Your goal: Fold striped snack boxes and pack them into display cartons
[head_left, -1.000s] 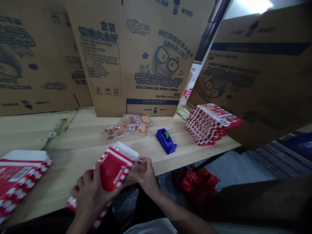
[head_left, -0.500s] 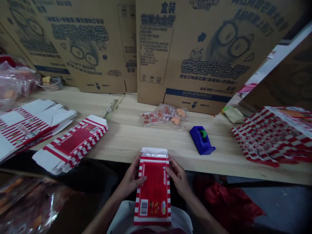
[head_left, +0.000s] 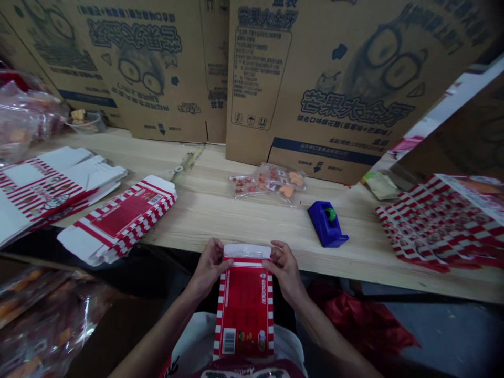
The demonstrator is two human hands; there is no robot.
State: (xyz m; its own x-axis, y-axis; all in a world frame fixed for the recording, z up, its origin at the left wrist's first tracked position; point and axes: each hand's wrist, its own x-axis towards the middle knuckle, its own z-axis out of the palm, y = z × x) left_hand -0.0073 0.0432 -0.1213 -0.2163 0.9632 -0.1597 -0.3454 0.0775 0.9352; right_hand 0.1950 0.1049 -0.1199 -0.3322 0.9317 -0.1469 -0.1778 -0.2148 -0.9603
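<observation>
A red-and-white striped carton (head_left: 246, 304) stands in front of my body, its printed face with a barcode turned up toward me. At its far end a white flap (head_left: 247, 251) sticks up. My left hand (head_left: 209, 266) grips the upper left corner, thumb on the red face and fingers curled by the flap. My right hand (head_left: 286, 270) holds the upper right corner the same way. Beyond them on the table lie small clear packets of gummy candy (head_left: 271, 182). A blue tape dispenser (head_left: 326, 224) with a green core sits to the right.
Flat cartons (head_left: 126, 215) are stacked at the left table edge, beside more folded white-and-red cartons (head_left: 55, 184). Filled striped cartons (head_left: 437, 220) stand at the right. Large cardboard boxes (head_left: 299, 121) line the back. Bagged candy (head_left: 43, 315) lies low at the left.
Both hands have slid up the carton's sides to its top corners, thumbs now near the flap. The view has shifted slightly.
</observation>
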